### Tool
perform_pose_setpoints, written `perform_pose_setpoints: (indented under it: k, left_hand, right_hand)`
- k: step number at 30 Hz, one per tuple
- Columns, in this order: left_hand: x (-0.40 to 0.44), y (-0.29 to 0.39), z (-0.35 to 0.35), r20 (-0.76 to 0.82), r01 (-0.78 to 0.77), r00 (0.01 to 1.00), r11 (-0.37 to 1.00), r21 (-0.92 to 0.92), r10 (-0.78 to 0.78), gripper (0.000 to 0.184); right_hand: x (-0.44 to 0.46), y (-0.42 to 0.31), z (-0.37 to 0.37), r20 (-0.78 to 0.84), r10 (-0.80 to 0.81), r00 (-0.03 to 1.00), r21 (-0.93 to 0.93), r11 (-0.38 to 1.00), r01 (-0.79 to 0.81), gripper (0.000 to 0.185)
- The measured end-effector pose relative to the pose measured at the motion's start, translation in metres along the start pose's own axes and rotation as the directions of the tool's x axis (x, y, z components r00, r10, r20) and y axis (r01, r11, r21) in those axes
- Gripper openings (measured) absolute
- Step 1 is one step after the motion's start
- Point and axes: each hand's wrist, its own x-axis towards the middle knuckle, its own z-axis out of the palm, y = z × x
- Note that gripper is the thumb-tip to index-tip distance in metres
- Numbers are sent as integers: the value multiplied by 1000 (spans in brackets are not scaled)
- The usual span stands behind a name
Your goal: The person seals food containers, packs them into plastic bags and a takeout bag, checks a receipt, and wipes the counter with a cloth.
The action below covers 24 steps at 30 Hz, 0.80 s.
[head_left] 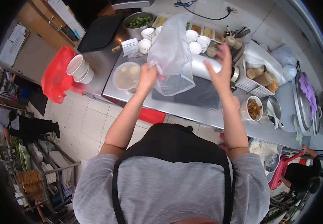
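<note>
My left hand (148,78) is closed on the edge of a clear plastic bag (172,52), which hangs over the steel counter (202,112). To the right, my right hand (221,72) is raised with fingers spread and nothing in it; its fingertips are slightly blurred. Behind it lies a silvery roll (203,66), partly hidden by the bag. A round tub (126,76) with cloudy liquid and pale pieces stands just left of my left hand. Right of my right forearm is a white bowl (246,112) of brown food.
Stacked white cups (147,33) and a pot of green produce (139,23) line the back. A white basket (256,89) holds bottles. A metal pot (275,104) stands right. At left, white tubs (80,69) sit by a red bag (57,76). Other people work at both sides.
</note>
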Motion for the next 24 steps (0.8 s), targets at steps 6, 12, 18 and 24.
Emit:
perform_pose_setpoints:
  k: [6, 12, 18, 24]
  left_hand:
    - [-24, -29, -47, 160, 67, 985, 997, -44, -59, 27]
    - [-24, -69, -90, 144, 67, 975, 846, 529, -168, 23]
    - [-29, -23, -14, 137, -544, 741, 468, 697, 658, 28]
    - [42, -50, -24, 147, -228, 972, 883, 411, 182, 16]
  right_hand:
    - [-44, -7, 90, 186, -40, 982, -433, 894, 118, 77]
    - [-21, 17, 80, -30, 462, 886, 282, 855, -436, 58]
    - [-19, -20, 104, 192, 179, 965, -229, 964, -134, 44]
    - [-18, -36, 94, 202, -403, 893, -336, 827, 450, 28]
